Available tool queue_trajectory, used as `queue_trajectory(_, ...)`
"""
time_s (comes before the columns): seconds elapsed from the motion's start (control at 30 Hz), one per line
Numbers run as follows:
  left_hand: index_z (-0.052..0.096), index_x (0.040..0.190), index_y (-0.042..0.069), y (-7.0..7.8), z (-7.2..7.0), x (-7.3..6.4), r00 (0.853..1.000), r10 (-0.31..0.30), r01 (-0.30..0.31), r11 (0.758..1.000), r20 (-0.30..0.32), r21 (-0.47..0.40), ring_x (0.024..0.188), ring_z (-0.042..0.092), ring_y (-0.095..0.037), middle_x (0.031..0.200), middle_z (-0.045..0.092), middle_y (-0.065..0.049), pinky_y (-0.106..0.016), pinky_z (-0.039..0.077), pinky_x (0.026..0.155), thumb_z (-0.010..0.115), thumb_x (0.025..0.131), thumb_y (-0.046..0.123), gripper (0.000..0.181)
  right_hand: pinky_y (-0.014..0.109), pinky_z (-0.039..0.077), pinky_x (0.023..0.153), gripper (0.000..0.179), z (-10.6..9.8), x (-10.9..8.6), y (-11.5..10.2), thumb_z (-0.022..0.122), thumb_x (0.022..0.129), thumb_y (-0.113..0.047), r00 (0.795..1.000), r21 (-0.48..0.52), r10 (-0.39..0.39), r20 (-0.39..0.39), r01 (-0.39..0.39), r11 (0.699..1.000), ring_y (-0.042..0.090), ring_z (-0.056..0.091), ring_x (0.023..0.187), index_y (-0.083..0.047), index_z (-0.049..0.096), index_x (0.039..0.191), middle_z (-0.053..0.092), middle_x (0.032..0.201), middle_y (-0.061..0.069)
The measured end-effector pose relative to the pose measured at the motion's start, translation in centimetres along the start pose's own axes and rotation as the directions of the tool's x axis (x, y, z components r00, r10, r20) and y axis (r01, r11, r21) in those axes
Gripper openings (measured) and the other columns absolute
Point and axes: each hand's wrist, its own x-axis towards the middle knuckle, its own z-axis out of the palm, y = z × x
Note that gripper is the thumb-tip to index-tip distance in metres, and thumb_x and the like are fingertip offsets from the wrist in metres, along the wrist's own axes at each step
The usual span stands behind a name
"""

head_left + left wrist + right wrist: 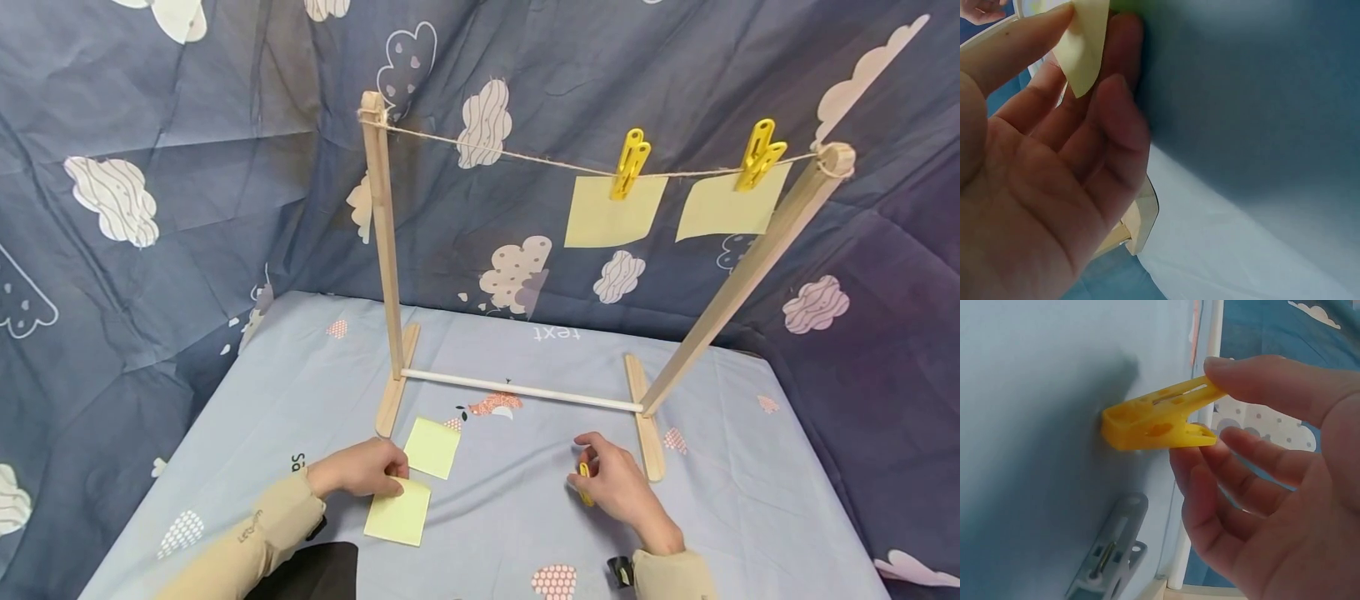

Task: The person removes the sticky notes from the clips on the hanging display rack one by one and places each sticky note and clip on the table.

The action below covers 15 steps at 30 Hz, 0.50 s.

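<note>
My left hand (363, 468) pinches the top corner of a pale yellow paper note (400, 515) at the near left of the cloth-covered table. In the left wrist view the note (1087, 47) is between thumb and fingers, its edge curving. Just beyond it lies a second yellow note (432, 448). On the right, my right hand (621, 485) holds a yellow clothespin (1160, 422) by its handles, thumb on one and fingers on the other, its nose pointing at the tablecloth. Beside it lies a grey clothespin (1110, 550), partly cut off by the frame.
A wooden frame stands behind the hands, with a left post (385, 242), a right post (738, 283) and a white rod (517, 390) low between them. Along its string (487, 152), two yellow clothespins (631, 164) hold two yellow notes (611, 218) towards the right.
</note>
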Motion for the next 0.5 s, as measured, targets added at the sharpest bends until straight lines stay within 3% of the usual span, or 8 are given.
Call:
queue_trajectory(0.23, 0.062, 0.073, 0.011, -0.10, 0.46, 0.33, 1.000, -0.021, 0.021, 0.999, -0.013, 0.024, 0.055, 0.039, -0.003, 0.061, 0.045, 0.008, -0.019, 0.034, 0.053, 0.074, 0.078, 0.003, 0.015, 0.025, 0.042, 0.062, 0.049, 0.37, 0.25, -0.25, 0.077, 0.076, -0.011, 0.999, -0.022, 0.020, 0.029, -0.019, 1.000, 0.009, 0.052, 0.071, 0.000, 0.058, 0.120, 0.061, 0.084, 0.001)
queue_trajectory(0.5, 0.061, 0.072, 0.011, 0.04, 0.67, 0.11, 0.996, -0.047, 0.049, 0.999, -0.080, 0.020, 0.058, 0.042, -0.006, 0.064, 0.049, 0.006, -0.022, 0.036, 0.054, 0.074, 0.075, 0.003, 0.015, 0.027, 0.042, 0.064, 0.046, 0.77, 0.30, -0.19, 0.078, 0.074, -0.011, 0.999, -0.021, 0.022, 0.029, -0.022, 1.000, 0.011, 0.051, 0.071, -0.001, 0.060, 0.115, 0.061, 0.083, 0.001)
